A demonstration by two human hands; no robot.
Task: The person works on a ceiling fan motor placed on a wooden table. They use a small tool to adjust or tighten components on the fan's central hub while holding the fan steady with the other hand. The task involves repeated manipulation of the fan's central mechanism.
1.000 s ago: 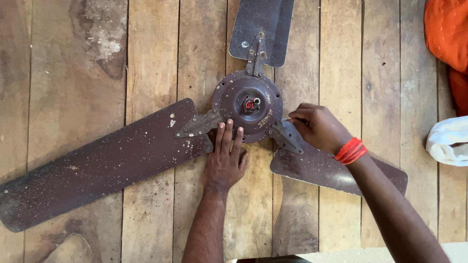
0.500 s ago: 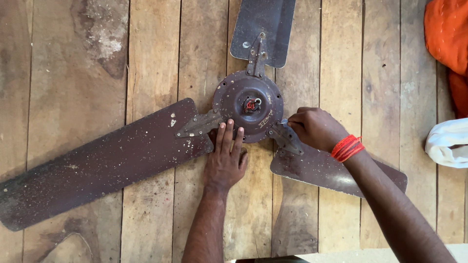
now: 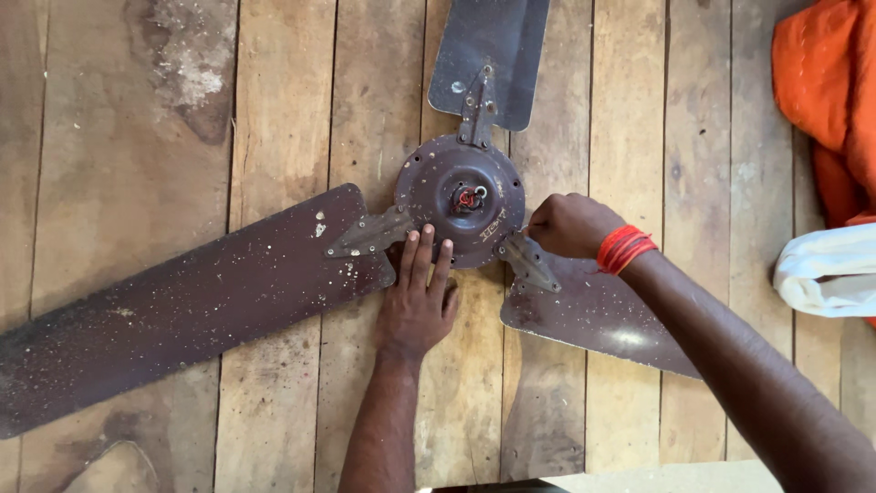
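Observation:
A dusty brown ceiling fan lies on a wooden plank floor, its round motor hub (image 3: 461, 196) in the middle. Three blades spread from it: a long left blade (image 3: 182, 301), a top blade (image 3: 493, 50) and a right blade (image 3: 593, 315). My left hand (image 3: 418, 297) lies flat with fingers spread, its fingertips pressing on the hub's lower rim beside the left blade's metal bracket (image 3: 370, 236). My right hand (image 3: 570, 224), with red thread bands on its wrist, is curled closed at the hub's right edge, just above the right blade's bracket (image 3: 529, 262). Whatever its fingers pinch is hidden.
An orange cloth (image 3: 826, 100) lies at the upper right, with a white bundle (image 3: 826, 269) below it. A pale surface edge (image 3: 666, 477) shows at the bottom. The floor planks (image 3: 109, 137) are stained and worn.
My right hand has shifted slightly left, closer to the hub's rim. My left hand and the fan stay where they were.

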